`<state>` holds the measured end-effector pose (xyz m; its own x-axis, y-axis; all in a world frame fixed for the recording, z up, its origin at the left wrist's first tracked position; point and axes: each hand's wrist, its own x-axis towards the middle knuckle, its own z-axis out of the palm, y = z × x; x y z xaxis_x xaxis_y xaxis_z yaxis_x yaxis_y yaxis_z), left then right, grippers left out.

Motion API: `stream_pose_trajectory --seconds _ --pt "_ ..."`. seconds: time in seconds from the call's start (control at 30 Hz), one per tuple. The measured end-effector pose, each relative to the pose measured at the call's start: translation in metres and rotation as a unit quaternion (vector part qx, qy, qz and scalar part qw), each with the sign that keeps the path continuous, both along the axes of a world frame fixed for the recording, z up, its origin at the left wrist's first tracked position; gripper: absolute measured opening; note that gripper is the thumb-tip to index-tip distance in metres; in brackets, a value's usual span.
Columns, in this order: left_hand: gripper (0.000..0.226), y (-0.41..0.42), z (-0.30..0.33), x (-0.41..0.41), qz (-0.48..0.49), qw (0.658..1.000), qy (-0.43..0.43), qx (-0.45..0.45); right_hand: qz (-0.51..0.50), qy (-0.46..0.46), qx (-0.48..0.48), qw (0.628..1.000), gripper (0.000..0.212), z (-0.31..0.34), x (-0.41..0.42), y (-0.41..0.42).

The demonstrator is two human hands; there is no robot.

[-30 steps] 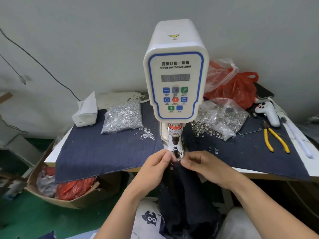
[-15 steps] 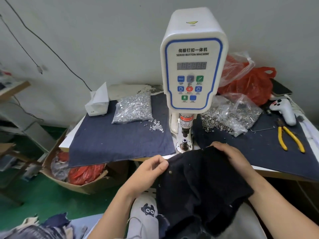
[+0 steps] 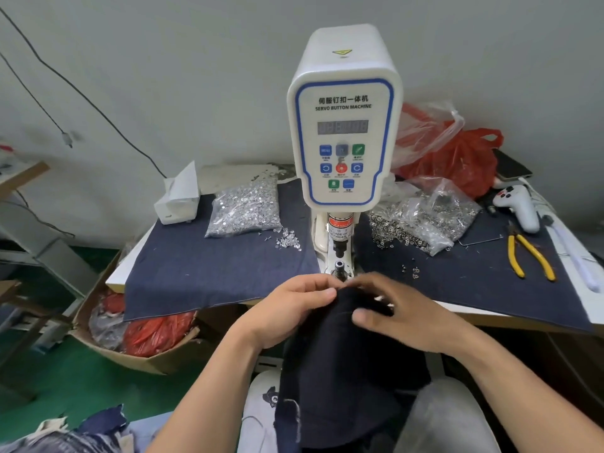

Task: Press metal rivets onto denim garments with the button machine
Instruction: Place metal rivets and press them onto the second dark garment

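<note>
Directly in front of the white servo button machine (image 3: 343, 125), both hands met over a dark denim garment (image 3: 340, 371). The left hand (image 3: 287, 312) gripped the upper edge of the cloth, its fingers curled and the fingertips pressed together on the fold. The right hand (image 3: 402, 315) lay on top of the garment with the fingers bent over it and the thumb (image 3: 362, 317) pointing toward the left hand; the motion blur did not let me tell if it pinched the cloth or only rested there. The top of the garment was held just below the lower die (image 3: 340, 268) of the machine, and the rest of it hung down over the person's lap.

Left of the machine, a clear bag of silver rivets (image 3: 245, 209) lay on the blue denim cloth (image 3: 212, 273) covering the table, with a few loose rivets (image 3: 287, 241) near it and a white box (image 3: 178, 201) further left. Right of the machine sat an open bag of metal caps (image 3: 425, 220), and beyond it yellow-handled pliers (image 3: 529, 256) and a white controller (image 3: 519, 206). Behind the machine on the right, a red plastic bag (image 3: 457, 161) leaned near the wall. Below the table, left of the machine, a cardboard box (image 3: 137, 358) held red and clear plastic.
</note>
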<state>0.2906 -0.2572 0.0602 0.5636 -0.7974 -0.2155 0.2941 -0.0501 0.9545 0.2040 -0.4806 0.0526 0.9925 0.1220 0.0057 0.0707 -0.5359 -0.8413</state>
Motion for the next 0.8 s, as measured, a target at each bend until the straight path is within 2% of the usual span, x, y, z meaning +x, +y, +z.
stream_pose_trajectory --seconds 0.03,0.1,0.23,0.3,0.37,0.4,0.47,0.57,0.63,0.73,0.8 --pt "0.021 -0.001 0.003 0.001 -0.009 1.0 -0.011 0.012 0.019 0.015 -0.007 1.0 0.03 0.002 0.0 0.002" --pt "0.023 0.004 0.007 0.004 -0.013 0.995 -0.072 0.063 0.02 0.021 0.036 0.999 0.01 0.006 0.001 -0.001" --pt "0.013 0.02 0.002 0.012 -0.041 0.961 -0.204 0.181 -0.006 0.024 0.124 0.992 0.023 0.001 0.0 -0.01" --pt "0.007 0.02 -0.003 0.012 -0.046 0.944 -0.252 0.21 -0.007 0.047 0.147 0.988 0.03 -0.005 0.0 -0.008" --pt "0.007 0.018 -0.009 0.011 -0.015 0.94 -0.272 0.206 -0.021 0.056 0.162 0.985 0.036 -0.009 0.001 -0.007" --pt "0.006 0.017 -0.012 0.011 0.006 0.945 -0.266 0.188 -0.025 0.052 0.152 0.987 0.034 -0.011 0.002 -0.008" --pt "0.004 0.018 -0.017 0.011 0.039 0.961 -0.237 0.138 -0.028 0.03 0.083 0.996 0.017 -0.012 0.002 -0.012" --pt "0.006 0.019 -0.019 0.011 0.053 0.97 -0.218 0.095 0.008 0.001 -0.015 1.0 0.029 -0.009 0.002 -0.018" --pt "0.011 0.018 -0.017 0.012 0.051 0.969 -0.223 0.098 0.05 -0.013 -0.059 0.997 0.035 -0.007 0.004 -0.019" --pt "0.016 0.014 -0.015 0.014 0.03 0.962 -0.241 0.123 0.068 0.034 -0.088 0.993 0.042 -0.005 0.007 -0.017" --pt "0.012 0.013 -0.014 0.015 0.013 0.951 -0.274 0.14 0.064 0.037 -0.113 0.991 0.025 -0.007 0.008 -0.014"
